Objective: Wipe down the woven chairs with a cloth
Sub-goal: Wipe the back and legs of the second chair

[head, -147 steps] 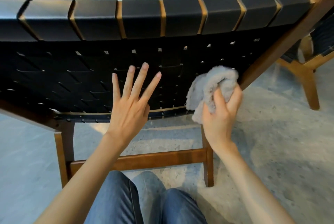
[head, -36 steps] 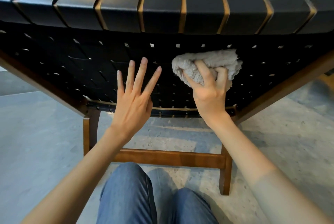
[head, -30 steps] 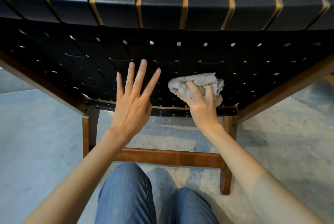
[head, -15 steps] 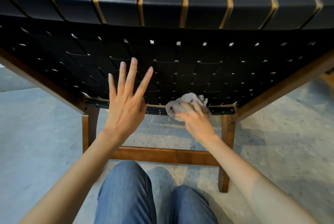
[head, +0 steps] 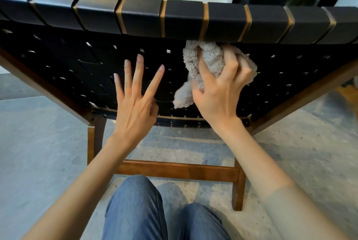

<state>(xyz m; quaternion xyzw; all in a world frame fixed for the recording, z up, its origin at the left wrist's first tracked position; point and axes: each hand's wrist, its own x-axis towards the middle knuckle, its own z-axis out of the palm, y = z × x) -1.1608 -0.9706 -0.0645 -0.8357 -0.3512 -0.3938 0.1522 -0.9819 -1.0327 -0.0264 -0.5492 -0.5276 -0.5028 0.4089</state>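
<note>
a person's right hand point(head: 219, 92) grips a bunched grey cloth point(head: 203, 65) against the black woven back of a wooden-framed chair point(head: 81, 59), just under the strap-wrapped top rail. the left hand point(head: 135, 108) is flat on the webbing beside it, fingers spread wide and holding nothing. denim-clad knees point(head: 135, 210) show above a grey stone floor point(head: 38, 143).

The woven chair point(head: 271, 77) runs past both side edges. The cloth point(head: 205, 59) is partly covered by the right hand point(head: 219, 92); its top tucks under the top rail point(head: 186, 17).
</note>
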